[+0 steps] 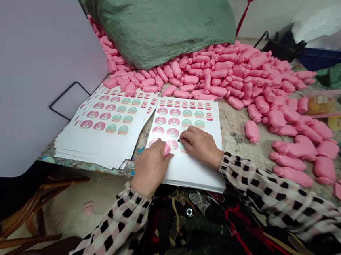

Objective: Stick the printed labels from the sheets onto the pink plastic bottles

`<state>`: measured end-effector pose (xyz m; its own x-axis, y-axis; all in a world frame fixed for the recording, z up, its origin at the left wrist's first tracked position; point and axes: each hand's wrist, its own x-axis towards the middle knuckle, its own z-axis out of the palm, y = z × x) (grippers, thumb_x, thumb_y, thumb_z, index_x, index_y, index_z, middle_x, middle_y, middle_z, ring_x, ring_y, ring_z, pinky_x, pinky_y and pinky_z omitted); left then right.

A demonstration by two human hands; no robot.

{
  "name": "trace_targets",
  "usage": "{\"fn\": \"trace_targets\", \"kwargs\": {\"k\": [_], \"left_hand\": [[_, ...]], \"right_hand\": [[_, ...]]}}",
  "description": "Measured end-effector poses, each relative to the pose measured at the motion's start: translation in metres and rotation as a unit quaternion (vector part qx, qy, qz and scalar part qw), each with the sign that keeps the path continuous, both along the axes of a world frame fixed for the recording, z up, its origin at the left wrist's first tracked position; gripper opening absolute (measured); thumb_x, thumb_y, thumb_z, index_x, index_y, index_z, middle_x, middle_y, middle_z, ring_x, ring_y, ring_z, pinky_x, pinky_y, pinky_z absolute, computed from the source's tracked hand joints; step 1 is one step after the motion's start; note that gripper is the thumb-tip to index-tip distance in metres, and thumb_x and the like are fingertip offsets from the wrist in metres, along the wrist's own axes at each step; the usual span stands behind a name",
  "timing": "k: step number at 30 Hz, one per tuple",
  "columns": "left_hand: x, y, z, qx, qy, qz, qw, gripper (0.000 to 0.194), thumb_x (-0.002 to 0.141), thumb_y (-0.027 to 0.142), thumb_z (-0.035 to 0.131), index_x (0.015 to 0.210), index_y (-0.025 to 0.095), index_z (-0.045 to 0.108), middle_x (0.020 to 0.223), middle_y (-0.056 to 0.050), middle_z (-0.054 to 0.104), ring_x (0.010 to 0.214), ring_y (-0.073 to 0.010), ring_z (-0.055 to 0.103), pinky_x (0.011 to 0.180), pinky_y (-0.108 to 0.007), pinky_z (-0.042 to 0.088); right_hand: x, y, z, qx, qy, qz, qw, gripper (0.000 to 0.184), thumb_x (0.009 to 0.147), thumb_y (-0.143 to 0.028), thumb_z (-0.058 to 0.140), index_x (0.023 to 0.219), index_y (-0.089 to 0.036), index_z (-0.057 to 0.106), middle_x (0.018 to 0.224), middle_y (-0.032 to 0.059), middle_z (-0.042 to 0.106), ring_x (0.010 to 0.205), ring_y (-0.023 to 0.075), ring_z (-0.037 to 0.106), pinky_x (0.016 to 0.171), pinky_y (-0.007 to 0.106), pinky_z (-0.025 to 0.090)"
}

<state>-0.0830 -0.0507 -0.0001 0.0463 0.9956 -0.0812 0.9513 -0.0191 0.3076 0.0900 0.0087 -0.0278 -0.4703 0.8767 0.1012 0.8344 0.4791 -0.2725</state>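
You wear checked sleeves (106, 239) in black, white and pale pink, gathered at the cuffs (225, 163) above your bare left hand (151, 168) and right hand (202, 145). Your dark garment (207, 241) shows leaf outlines, red streaks and a small round, white-ringed button (189, 212).

Your left hand (152, 166) holds one pink bottle (166, 150), mostly covered by the grip; below it, a white sticker sheet (189, 167) lies flat, its pink and green labels (174, 122) mainly beyond your grip
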Motion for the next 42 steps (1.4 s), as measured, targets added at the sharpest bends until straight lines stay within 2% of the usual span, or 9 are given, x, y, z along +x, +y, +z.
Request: {"fn": "trace_targets", "kwargs": {"k": [4,10,15,19,34,39,42], "left_hand": [[0.002,0.001,-0.004,-0.005,0.054,-0.001,0.999,0.025,0.085,0.043,0.049,0.100,0.024,0.055,0.095,-0.004,0.065,0.074,-0.0242,0.061,0.058,-0.033,0.038],[0.003,0.001,-0.006,0.006,0.077,0.001,0.997,0.029,0.085,0.047,0.048,0.103,0.025,0.054,0.095,-0.005,0.066,0.075,-0.0262,0.062,0.060,-0.034,0.041],[0.004,0.001,-0.007,0.000,0.073,0.003,0.997,0.031,0.085,0.047,0.048,0.105,0.024,0.054,0.096,-0.007,0.065,0.081,-0.0272,0.062,0.066,-0.036,0.042],[0.003,0.000,-0.006,0.001,0.053,0.001,0.999,0.033,0.086,0.047,0.047,0.107,0.023,0.054,0.097,-0.010,0.064,0.084,-0.0286,0.062,0.069,-0.037,0.042],[0.004,-0.001,-0.005,0.005,0.055,-0.007,0.998,0.034,0.087,0.046,0.046,0.106,0.020,0.055,0.101,-0.011,0.064,0.082,-0.0287,0.061,0.066,-0.037,0.043],[0.004,0.000,-0.008,0.007,0.055,-0.008,0.998,0.033,0.087,0.044,0.047,0.109,0.021,0.055,0.114,-0.010,0.062,0.087,-0.0281,0.061,0.070,-0.037,0.044],[-0.002,-0.006,-0.011,0.030,0.016,-0.023,0.999,0.034,0.088,0.038,0.046,0.117,0.022,0.053,0.124,-0.009,0.058,0.100,-0.0284,0.058,0.080,-0.039,0.044]], "right_hand": [[0.004,0.005,0.000,-0.011,-0.003,0.024,1.000,0.023,0.092,-0.033,0.043,0.095,-0.025,0.064,0.091,0.0030,0.059,0.086,0.0161,0.054,0.064,0.027,0.032],[0.007,0.009,-0.001,-0.023,0.011,0.053,0.998,0.022,0.092,-0.032,0.044,0.096,-0.025,0.064,0.090,0.0021,0.059,0.084,0.0150,0.053,0.064,0.026,0.032],[0.004,0.007,-0.001,-0.053,0.037,0.017,0.998,0.018,0.090,-0.030,0.047,0.091,-0.023,0.063,0.091,0.0017,0.058,0.082,0.0136,0.054,0.064,0.025,0.033],[0.003,0.005,0.001,-0.051,0.035,0.023,0.998,0.018,0.090,-0.029,0.046,0.090,-0.024,0.064,0.091,0.0016,0.057,0.082,0.0141,0.054,0.064,0.025,0.034],[0.003,-0.006,0.001,-0.047,0.048,-0.034,0.997,0.020,0.089,-0.031,0.045,0.091,-0.024,0.064,0.090,0.0022,0.057,0.081,0.0151,0.055,0.064,0.027,0.035],[0.009,-0.003,0.000,-0.062,0.120,-0.054,0.989,0.018,0.089,-0.032,0.047,0.089,-0.023,0.062,0.088,0.0022,0.058,0.082,0.0153,0.055,0.069,0.027,0.037],[0.023,0.000,0.001,-0.077,0.166,-0.075,0.980,0.020,0.089,-0.036,0.047,0.093,-0.023,0.062,0.092,0.0022,0.059,0.078,0.0144,0.055,0.068,0.027,0.039]]}}
